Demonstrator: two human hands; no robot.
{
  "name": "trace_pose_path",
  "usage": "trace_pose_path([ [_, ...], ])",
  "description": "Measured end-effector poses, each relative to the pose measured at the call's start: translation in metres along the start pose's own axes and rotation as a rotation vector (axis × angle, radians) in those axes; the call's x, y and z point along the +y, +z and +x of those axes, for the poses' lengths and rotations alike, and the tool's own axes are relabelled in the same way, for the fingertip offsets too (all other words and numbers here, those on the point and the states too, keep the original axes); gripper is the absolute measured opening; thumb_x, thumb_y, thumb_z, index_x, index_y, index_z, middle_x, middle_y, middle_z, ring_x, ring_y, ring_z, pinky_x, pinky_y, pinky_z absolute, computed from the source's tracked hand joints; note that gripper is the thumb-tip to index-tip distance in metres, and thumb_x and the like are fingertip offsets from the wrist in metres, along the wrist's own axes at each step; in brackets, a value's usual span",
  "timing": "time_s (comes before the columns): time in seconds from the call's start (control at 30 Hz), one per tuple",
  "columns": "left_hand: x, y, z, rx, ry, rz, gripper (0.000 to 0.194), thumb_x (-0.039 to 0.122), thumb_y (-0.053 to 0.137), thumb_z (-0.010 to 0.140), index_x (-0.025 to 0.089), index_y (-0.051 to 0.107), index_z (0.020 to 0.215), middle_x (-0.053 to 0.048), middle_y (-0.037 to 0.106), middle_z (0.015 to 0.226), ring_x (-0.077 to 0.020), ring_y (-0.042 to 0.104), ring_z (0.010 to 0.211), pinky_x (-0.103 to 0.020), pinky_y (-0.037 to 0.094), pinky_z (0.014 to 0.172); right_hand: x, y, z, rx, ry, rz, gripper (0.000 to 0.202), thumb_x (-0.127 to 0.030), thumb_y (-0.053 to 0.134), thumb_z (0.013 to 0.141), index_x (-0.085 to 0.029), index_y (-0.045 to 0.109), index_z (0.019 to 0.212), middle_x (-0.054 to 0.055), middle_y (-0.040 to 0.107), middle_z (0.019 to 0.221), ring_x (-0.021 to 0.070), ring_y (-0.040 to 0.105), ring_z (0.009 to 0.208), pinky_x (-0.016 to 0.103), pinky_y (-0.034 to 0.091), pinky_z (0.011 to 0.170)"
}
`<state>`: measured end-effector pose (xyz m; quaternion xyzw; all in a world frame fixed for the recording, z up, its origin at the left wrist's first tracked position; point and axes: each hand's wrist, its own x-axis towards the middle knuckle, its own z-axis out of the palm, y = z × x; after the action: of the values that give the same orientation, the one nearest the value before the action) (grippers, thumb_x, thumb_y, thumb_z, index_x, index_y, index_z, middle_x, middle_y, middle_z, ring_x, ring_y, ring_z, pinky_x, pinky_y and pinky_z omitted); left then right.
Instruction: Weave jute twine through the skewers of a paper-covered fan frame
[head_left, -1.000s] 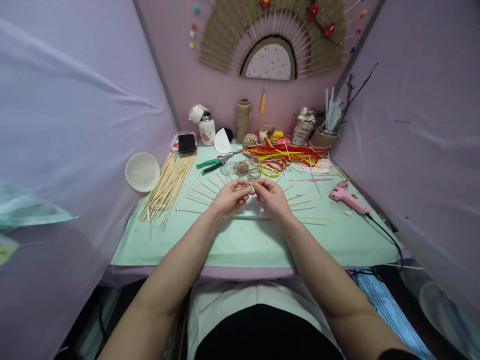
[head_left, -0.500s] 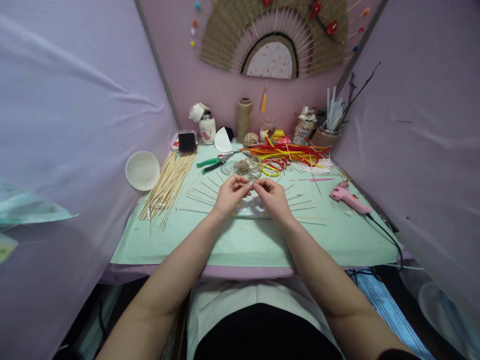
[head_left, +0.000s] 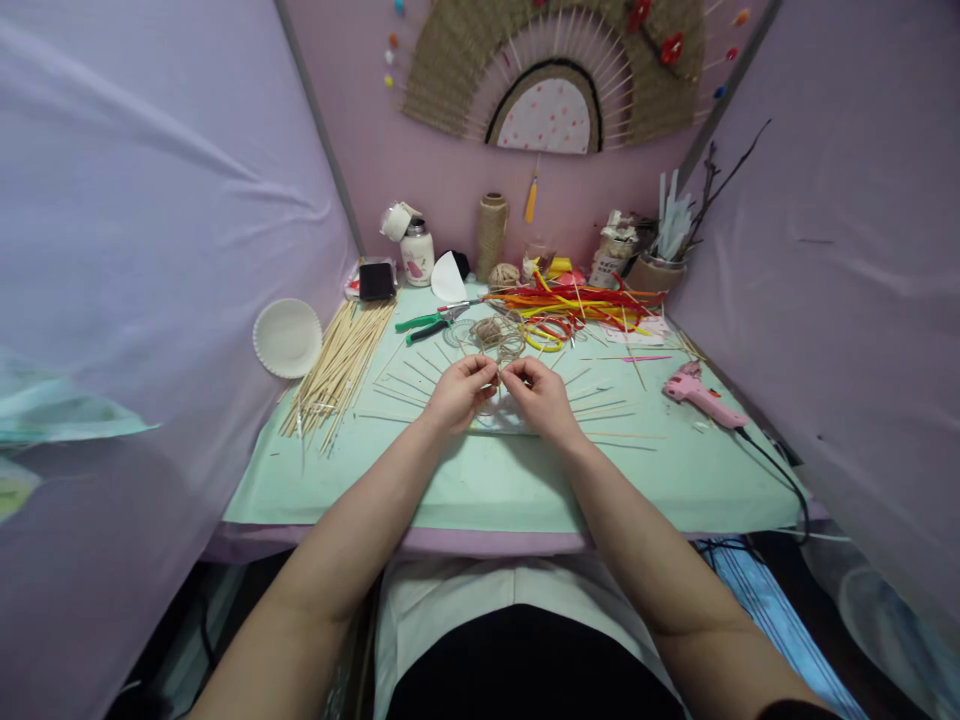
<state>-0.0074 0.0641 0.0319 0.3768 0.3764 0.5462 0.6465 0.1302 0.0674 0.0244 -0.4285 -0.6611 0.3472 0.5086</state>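
My left hand (head_left: 463, 392) and my right hand (head_left: 537, 393) meet at the middle of the table, fingertips pinched close together. Between them is something thin, perhaps twine, too small to make out. Under and around both hands thin sticks (head_left: 401, 396) fan outward from a piece that my hands largely cover. Just beyond the fingers lies a loose tangle of brown twine (head_left: 489, 332). Green-handled pliers (head_left: 424, 322) rest to the left of the twine, and red, orange and yellow pipe cleaners (head_left: 581, 298) are heaped behind it.
Bamboo sticks (head_left: 337, 365) are piled at left beside a white paper plate (head_left: 287, 338). A pink glue gun (head_left: 705, 396) with a black cord lies at right. Along the back stand a jar (head_left: 417, 255), a twine spool (head_left: 491, 238) and a pot (head_left: 654, 272).
My fingertips have shifted slightly, with the left hand turned a little and the pinch moved slightly left. The whole view has moved a little.
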Motion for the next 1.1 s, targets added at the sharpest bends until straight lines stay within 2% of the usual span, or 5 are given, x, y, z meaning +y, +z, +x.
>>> trace_pose_path([
  [0.23, 0.004, 0.000, -0.002, -0.054, -0.092, -0.139, 0.028, 0.025, 0.079, 0.071, 0.014, 0.054, 0.070, 0.003, 0.055, 0.066, -0.0047, 0.051, 0.059, -0.016, 0.043, 0.060, 0.002, 0.000, 0.000, -0.052, 0.085, 0.135, 0.023, -0.042, 0.060, 0.081, -0.020, 0.058, 0.075, -0.002, 0.054, 0.066, 0.0129, 0.046, 0.062, 0.026, 0.039, 0.061],
  [0.43, 0.012, -0.005, -0.003, -0.070, -0.063, -0.196, 0.025, 0.026, 0.076, 0.076, 0.015, 0.054, 0.076, -0.001, 0.064, 0.083, -0.0092, 0.062, 0.077, -0.026, 0.052, 0.078, -0.006, -0.002, -0.001, -0.052, 0.131, 0.210, 0.027, -0.047, 0.061, 0.080, -0.021, 0.057, 0.074, -0.003, 0.049, 0.059, 0.0123, 0.042, 0.056, 0.026, 0.037, 0.057],
  [0.63, 0.011, 0.000, -0.004, -0.025, -0.040, -0.190, 0.030, 0.030, 0.075, 0.077, 0.017, 0.048, 0.079, 0.000, 0.064, 0.083, -0.0104, 0.065, 0.072, -0.026, 0.053, 0.072, -0.004, -0.002, -0.001, 0.030, 0.144, 0.211, 0.020, -0.041, 0.060, 0.079, -0.021, 0.057, 0.076, -0.003, 0.051, 0.062, 0.0125, 0.044, 0.059, 0.026, 0.037, 0.057],
  [0.8, 0.014, 0.005, -0.006, 0.013, -0.007, -0.166, 0.034, 0.033, 0.074, 0.078, 0.020, 0.043, 0.083, 0.002, 0.063, 0.088, -0.0116, 0.067, 0.072, -0.031, 0.054, 0.074, -0.003, -0.002, 0.001, 0.048, 0.153, 0.197, 0.018, -0.038, 0.059, 0.079, -0.021, 0.056, 0.075, -0.003, 0.050, 0.062, 0.0124, 0.043, 0.059, 0.026, 0.037, 0.056],
  [1.1, 0.011, 0.010, -0.008, 0.017, 0.049, -0.103, 0.037, 0.039, 0.075, 0.076, 0.021, 0.043, 0.083, 0.005, 0.059, 0.082, -0.0079, 0.062, 0.066, -0.026, 0.052, 0.070, -0.006, -0.001, -0.004, 0.058, -0.046, -0.021, 0.015, -0.034, 0.057, 0.084, -0.021, 0.059, 0.077, 0.003, 0.060, 0.081, 0.0162, 0.054, 0.074, 0.028, 0.044, 0.066],
])
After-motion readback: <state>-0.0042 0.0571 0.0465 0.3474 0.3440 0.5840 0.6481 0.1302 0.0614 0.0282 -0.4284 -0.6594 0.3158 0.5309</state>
